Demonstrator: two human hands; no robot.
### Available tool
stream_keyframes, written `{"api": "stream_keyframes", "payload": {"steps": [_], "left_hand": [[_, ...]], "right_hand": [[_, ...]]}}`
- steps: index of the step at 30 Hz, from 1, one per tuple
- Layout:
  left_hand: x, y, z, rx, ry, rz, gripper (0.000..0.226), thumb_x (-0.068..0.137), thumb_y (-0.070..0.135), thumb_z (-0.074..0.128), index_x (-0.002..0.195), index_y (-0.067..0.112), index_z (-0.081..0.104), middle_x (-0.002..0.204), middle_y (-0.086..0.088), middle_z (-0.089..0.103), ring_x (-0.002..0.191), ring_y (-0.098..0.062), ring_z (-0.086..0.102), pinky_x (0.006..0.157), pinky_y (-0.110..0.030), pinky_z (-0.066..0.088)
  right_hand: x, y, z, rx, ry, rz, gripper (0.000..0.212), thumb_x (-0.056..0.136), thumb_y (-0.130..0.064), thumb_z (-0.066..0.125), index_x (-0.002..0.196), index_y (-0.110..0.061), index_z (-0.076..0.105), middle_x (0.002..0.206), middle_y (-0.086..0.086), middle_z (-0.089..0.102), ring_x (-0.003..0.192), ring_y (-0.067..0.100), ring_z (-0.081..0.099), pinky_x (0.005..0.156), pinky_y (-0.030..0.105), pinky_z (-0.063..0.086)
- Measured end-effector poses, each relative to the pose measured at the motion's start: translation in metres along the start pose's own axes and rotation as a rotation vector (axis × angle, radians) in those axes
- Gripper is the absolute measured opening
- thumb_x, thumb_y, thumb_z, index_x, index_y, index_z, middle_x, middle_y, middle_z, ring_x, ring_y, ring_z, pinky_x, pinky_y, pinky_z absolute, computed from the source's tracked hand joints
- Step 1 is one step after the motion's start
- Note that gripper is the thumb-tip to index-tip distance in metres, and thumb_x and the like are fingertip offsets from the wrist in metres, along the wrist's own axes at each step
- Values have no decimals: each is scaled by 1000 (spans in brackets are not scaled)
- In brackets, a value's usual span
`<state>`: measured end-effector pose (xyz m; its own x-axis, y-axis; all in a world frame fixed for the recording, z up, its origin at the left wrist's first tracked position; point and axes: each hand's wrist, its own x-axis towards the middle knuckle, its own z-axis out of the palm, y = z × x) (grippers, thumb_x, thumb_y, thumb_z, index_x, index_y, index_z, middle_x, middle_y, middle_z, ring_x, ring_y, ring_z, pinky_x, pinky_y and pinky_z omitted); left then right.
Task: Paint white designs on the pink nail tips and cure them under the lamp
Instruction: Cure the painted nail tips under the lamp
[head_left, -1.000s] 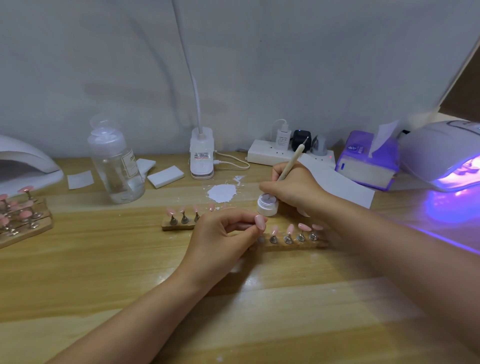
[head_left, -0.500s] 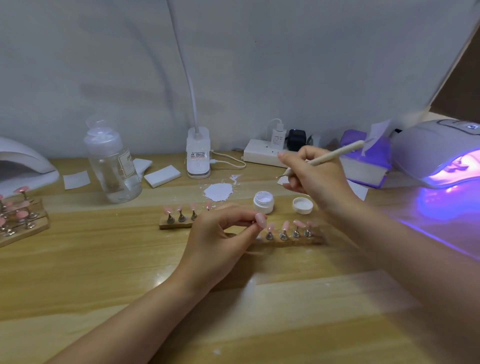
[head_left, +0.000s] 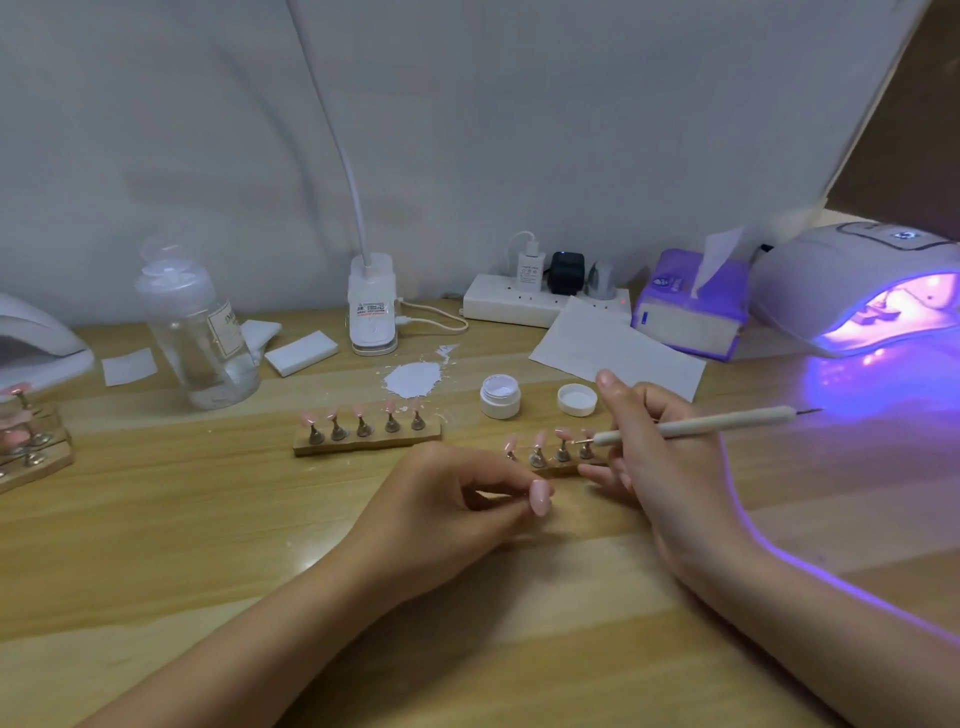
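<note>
My left hand (head_left: 457, 499) pinches a pink nail tip (head_left: 540, 496) above the wooden table, just in front of a wooden stand (head_left: 558, 467) that carries several pink tips. My right hand (head_left: 654, 457) grips a thin white brush (head_left: 696, 424), its fine point lying over the right end of that stand. A second wooden stand (head_left: 363, 441) with several pink tips sits further left. Behind them stand an open white gel pot (head_left: 500, 396) and its lid (head_left: 576, 399). The curing lamp (head_left: 857, 286) glows purple at the right.
A blob of white paint (head_left: 413, 378) lies on the table. A clear bottle (head_left: 195, 332), white pads (head_left: 301, 353), a clip lamp base (head_left: 371, 306), a power strip (head_left: 540, 304), a tissue pack (head_left: 691, 306) and paper (head_left: 618, 345) line the back. Another lamp (head_left: 36, 338) and tip stands (head_left: 31, 441) are at left.
My right hand left the gel pot, swung up with the brush, then came down beside the near stand. My left hand kept holding the pink tip and drew slightly nearer.
</note>
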<state>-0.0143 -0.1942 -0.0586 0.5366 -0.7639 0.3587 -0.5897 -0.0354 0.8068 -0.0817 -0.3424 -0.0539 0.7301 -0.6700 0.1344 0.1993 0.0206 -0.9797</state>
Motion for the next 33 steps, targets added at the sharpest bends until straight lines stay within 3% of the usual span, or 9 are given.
{"api": "stream_keyframes", "payload": {"steps": [3,7,10,15,17,21,24,28,33], "left_hand": [[1,0,-1,22,-4,-25,4,78,14,71,76,14,75,69,10,71,60,7,54,56,-11,42],[4,-2,-1,21,11,-38,7,78,18,70,73,17,74,68,-2,70,60,3,48,58,-17,43],[6,-4,-2,13,13,-66,10,79,12,70,74,20,73,79,1,73,69,-2,60,71,-23,51],[10,-8,-1,9,56,-120,25,80,4,67,66,26,70,83,-1,73,89,-19,68,83,-39,52],[12,-8,-1,-7,54,-148,29,80,0,65,65,24,68,84,-2,72,87,-15,68,85,-36,52],[13,-7,0,-40,66,-170,22,80,1,66,67,18,69,84,-5,72,77,-4,64,82,-28,51],[12,-6,1,-87,83,-167,19,79,3,68,67,17,70,82,-9,72,75,-4,63,80,-27,51],[12,-7,1,-109,94,-140,19,78,-3,67,67,11,69,78,-11,72,73,-2,61,79,-25,52],[12,-6,5,-124,124,-128,9,79,1,67,71,4,71,77,-7,73,73,-3,63,76,-24,52]], "right_hand": [[3,3,-2,-3,7,51,44,83,-41,59,42,-29,58,31,-13,40,56,5,66,62,27,58],[9,7,-4,7,0,58,39,81,-45,61,45,-29,60,34,-11,42,68,12,70,57,25,58],[14,11,-3,5,-5,63,42,82,-44,61,44,-26,57,36,-12,46,76,17,71,54,22,54],[20,12,2,12,-10,95,43,83,-38,63,46,-20,52,36,-11,49,60,4,68,51,20,53],[23,12,6,15,4,89,41,84,-35,63,51,-17,46,38,-10,50,59,6,67,52,20,54],[27,9,11,47,24,94,41,85,-34,63,53,-16,43,41,-6,50,74,20,69,54,23,54],[20,7,12,97,-20,77,40,86,-35,59,56,-14,43,33,-8,43,59,18,61,59,29,57],[7,5,14,132,-100,-33,33,76,-42,61,59,-15,52,38,-2,49,41,9,47,44,16,44],[3,3,12,136,-169,-121,33,60,-37,71,55,-15,47,43,-6,52,47,7,57,60,25,54]]}}
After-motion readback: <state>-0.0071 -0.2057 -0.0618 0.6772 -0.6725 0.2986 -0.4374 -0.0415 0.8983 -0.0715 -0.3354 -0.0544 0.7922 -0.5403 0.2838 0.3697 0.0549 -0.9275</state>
